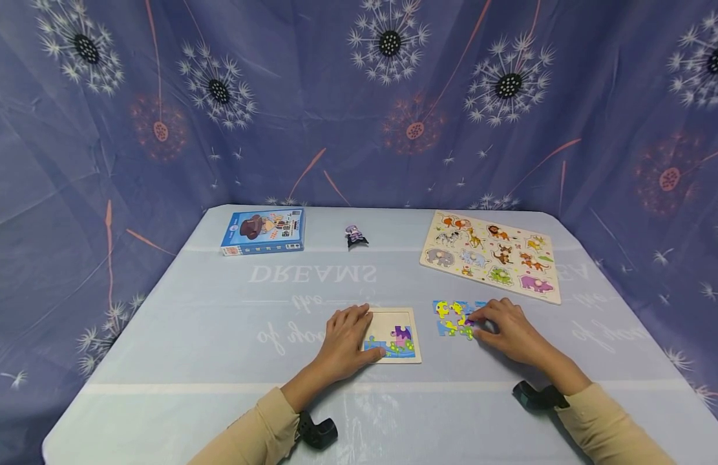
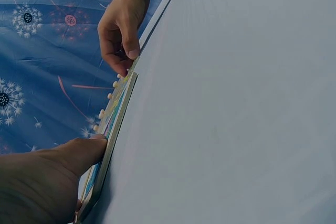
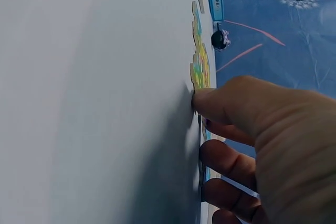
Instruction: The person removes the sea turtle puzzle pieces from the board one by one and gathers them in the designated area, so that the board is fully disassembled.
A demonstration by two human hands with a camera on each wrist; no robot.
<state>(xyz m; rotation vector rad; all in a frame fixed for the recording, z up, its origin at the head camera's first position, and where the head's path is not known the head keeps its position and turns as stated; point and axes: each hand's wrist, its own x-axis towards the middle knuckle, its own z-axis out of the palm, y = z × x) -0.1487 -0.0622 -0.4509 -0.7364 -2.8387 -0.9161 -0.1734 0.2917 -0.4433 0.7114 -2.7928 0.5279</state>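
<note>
A shallow pale wooden puzzle tray [image 1: 388,318] lies flat on the white table [image 1: 178,349], in front of the person and just inside the left hand. Its light rim is raised around a smooth, unpainted bed, which shows bare across the upper part. Fitted pieces [image 1: 402,342] cover the lower strip and climb the right side: bright blue along the bottom, dotted with yellow-green, with a pink patch and a deep purple, jagged shape above, one rounded knob jutting toward the bare wood.

The left hand [image 1: 346,339] rests across the tray's left side, fingers extended and lying close to one another, the thumb set apart and pressing near the lower edge.

Right of the tray, apart from it, loose pieces [image 1: 452,318] sit in a cluster, blue with plump yellow figures and green touches, their knobs and notches plain to see. The right hand [image 1: 510,332] reaches into the right end of the cluster, thumb and forefinger bent beside a purple piece [image 1: 469,320]; I cannot tell whether they pinch it
</note>
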